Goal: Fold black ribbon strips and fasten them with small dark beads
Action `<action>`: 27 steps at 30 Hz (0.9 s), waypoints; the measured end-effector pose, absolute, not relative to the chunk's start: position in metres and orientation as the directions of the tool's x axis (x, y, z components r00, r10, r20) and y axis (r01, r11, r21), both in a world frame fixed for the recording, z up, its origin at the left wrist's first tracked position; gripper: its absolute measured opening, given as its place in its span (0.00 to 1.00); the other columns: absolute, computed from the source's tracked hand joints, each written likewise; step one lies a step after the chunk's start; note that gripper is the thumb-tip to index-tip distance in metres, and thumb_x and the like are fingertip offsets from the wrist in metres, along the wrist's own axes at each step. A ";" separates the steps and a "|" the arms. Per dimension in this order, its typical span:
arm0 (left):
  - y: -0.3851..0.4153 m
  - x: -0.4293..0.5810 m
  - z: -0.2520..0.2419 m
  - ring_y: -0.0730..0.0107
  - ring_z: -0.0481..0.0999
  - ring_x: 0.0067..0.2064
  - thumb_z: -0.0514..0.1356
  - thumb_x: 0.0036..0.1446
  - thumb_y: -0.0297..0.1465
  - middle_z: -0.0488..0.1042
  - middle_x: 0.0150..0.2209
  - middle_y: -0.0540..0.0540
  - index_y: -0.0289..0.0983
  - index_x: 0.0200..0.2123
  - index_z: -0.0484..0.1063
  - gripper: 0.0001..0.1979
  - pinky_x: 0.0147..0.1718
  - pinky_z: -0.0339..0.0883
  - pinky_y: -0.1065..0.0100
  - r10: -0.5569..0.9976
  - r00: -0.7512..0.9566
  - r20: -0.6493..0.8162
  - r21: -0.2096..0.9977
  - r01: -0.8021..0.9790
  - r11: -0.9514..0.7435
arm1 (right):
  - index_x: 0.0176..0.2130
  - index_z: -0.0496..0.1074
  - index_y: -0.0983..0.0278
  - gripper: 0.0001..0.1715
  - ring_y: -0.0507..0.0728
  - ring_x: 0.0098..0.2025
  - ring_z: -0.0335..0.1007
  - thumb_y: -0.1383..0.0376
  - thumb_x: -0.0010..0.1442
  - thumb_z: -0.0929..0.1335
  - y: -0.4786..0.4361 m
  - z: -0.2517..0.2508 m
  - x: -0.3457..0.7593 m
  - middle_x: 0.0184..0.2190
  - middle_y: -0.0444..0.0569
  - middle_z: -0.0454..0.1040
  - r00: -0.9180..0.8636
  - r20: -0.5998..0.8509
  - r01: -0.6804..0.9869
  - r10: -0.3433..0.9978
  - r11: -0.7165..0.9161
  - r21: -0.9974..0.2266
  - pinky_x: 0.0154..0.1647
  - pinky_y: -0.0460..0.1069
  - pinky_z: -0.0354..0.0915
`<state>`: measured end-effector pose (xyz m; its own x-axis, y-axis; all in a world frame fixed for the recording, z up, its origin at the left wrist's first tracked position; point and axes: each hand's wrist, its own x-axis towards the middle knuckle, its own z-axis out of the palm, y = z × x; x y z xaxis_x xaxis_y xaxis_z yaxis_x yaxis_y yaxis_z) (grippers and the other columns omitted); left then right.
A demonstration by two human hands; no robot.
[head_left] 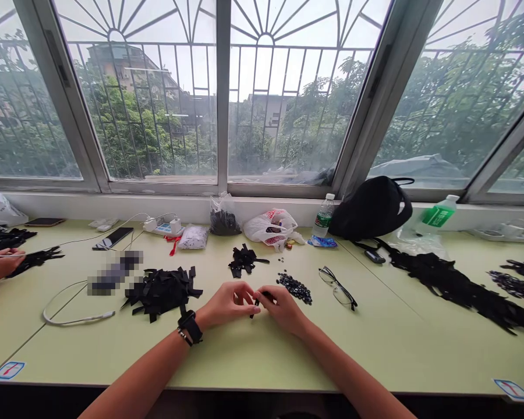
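My left hand [229, 302] and my right hand [283, 307] meet over the pale green table [253, 355], fingers pinched together on a small black ribbon piece [257, 301] held between them. A black watch sits on my left wrist. A heap of black ribbon strips [162, 291] lies to the left of my hands. A smaller black pile [243, 260] is just beyond them, and a cluster of small dark beads [295, 287] lies right of my right hand.
Glasses [338, 286] lie to the right. Long black trims [458, 288] cover the right side. Another person's hand [0, 263] works at far left. Bags, two bottles, a black backpack [371, 206], phones, a power strip and a white cable line the window side.
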<state>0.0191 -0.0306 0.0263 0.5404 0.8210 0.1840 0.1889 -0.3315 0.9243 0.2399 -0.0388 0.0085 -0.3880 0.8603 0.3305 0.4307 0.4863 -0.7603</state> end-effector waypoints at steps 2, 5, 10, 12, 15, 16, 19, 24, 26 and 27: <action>-0.029 0.020 0.023 0.73 0.69 0.27 0.72 0.54 0.47 0.81 0.32 0.45 0.35 0.44 0.80 0.23 0.26 0.57 0.74 0.826 0.536 0.175 0.938 0.165 -0.305 | 0.38 0.79 0.61 0.22 0.55 0.28 0.65 0.47 0.69 0.67 -0.039 0.007 0.238 0.27 0.45 0.75 -0.391 0.292 0.365 0.873 0.439 -0.821 0.29 0.49 0.59; -0.023 0.019 0.021 0.74 0.67 0.27 0.71 0.56 0.45 0.80 0.31 0.46 0.34 0.49 0.80 0.24 0.26 0.58 0.73 0.832 0.525 0.180 0.950 0.128 -0.286 | 0.46 0.78 0.60 0.20 0.56 0.28 0.68 0.49 0.69 0.67 -0.038 0.007 0.239 0.29 0.46 0.76 -0.374 0.282 0.346 0.884 0.415 -0.841 0.29 0.50 0.62; -0.015 0.018 0.019 0.71 0.67 0.29 0.68 0.58 0.46 0.76 0.29 0.47 0.33 0.42 0.84 0.22 0.28 0.57 0.71 0.862 0.475 0.176 0.961 0.108 -0.255 | 0.44 0.77 0.59 0.15 0.63 0.41 0.71 0.55 0.71 0.65 -0.024 0.013 0.268 0.39 0.53 0.78 -0.169 0.551 0.685 0.817 0.499 -0.530 0.44 0.57 0.67; -0.014 0.019 0.018 0.70 0.68 0.30 0.68 0.57 0.47 0.75 0.28 0.46 0.33 0.38 0.84 0.21 0.28 0.58 0.70 0.871 0.461 0.169 0.966 0.098 -0.239 | 0.42 0.77 0.59 0.14 0.66 0.45 0.70 0.58 0.71 0.63 -0.016 0.013 0.286 0.41 0.55 0.77 -0.098 0.608 0.778 0.788 0.441 -0.446 0.49 0.60 0.65; -0.014 0.020 0.019 0.69 0.69 0.30 0.68 0.57 0.48 0.76 0.29 0.46 0.33 0.37 0.83 0.22 0.29 0.59 0.70 0.877 0.448 0.173 0.968 0.089 -0.236 | 0.40 0.79 0.59 0.14 0.67 0.46 0.68 0.60 0.69 0.65 -0.008 0.008 0.304 0.39 0.55 0.77 -0.114 0.594 0.839 0.797 0.397 -0.371 0.50 0.61 0.65; -0.014 0.020 0.019 0.70 0.69 0.30 0.68 0.58 0.48 0.75 0.29 0.46 0.33 0.37 0.83 0.22 0.29 0.59 0.70 0.879 0.443 0.175 0.966 0.096 -0.241 | 0.39 0.80 0.59 0.14 0.67 0.46 0.68 0.61 0.69 0.65 -0.007 0.006 0.307 0.39 0.55 0.77 -0.132 0.578 0.849 0.805 0.393 -0.354 0.49 0.61 0.65; -0.015 0.018 0.022 0.71 0.66 0.28 0.67 0.58 0.49 0.75 0.29 0.46 0.34 0.38 0.84 0.22 0.27 0.57 0.71 0.890 0.418 0.180 0.956 0.137 -0.258 | 0.39 0.81 0.57 0.13 0.66 0.46 0.67 0.63 0.68 0.66 -0.006 0.000 0.307 0.39 0.54 0.77 -0.189 0.530 0.863 0.826 0.398 -0.312 0.49 0.60 0.64; -0.015 0.017 0.023 0.70 0.68 0.31 0.68 0.58 0.48 0.78 0.33 0.45 0.34 0.38 0.84 0.21 0.28 0.57 0.70 0.900 0.396 0.183 0.954 0.151 -0.261 | 0.41 0.82 0.56 0.13 0.66 0.48 0.66 0.65 0.68 0.66 -0.008 0.000 0.302 0.41 0.53 0.78 -0.245 0.478 0.874 0.844 0.406 -0.268 0.49 0.61 0.62; -0.015 0.017 0.022 0.68 0.70 0.32 0.68 0.59 0.47 0.79 0.33 0.45 0.34 0.38 0.84 0.20 0.31 0.59 0.70 0.891 0.414 0.184 0.959 0.123 -0.255 | 0.42 0.82 0.56 0.14 0.66 0.48 0.66 0.65 0.69 0.65 -0.009 0.001 0.302 0.41 0.53 0.79 -0.256 0.470 0.871 0.845 0.412 -0.266 0.49 0.61 0.62; -0.015 0.018 0.022 0.68 0.71 0.33 0.68 0.59 0.46 0.79 0.33 0.45 0.33 0.38 0.84 0.20 0.32 0.60 0.69 0.887 0.422 0.186 0.961 0.110 -0.254 | 0.42 0.82 0.56 0.14 0.66 0.48 0.66 0.65 0.69 0.65 -0.009 0.001 0.302 0.41 0.53 0.79 -0.260 0.468 0.867 0.845 0.417 -0.271 0.50 0.61 0.62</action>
<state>0.0176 -0.0146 0.0218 0.4220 0.8872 0.1863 0.1104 -0.2543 0.9608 0.3018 -0.0085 0.0007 -0.2603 0.8447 0.4677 0.8674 0.4173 -0.2709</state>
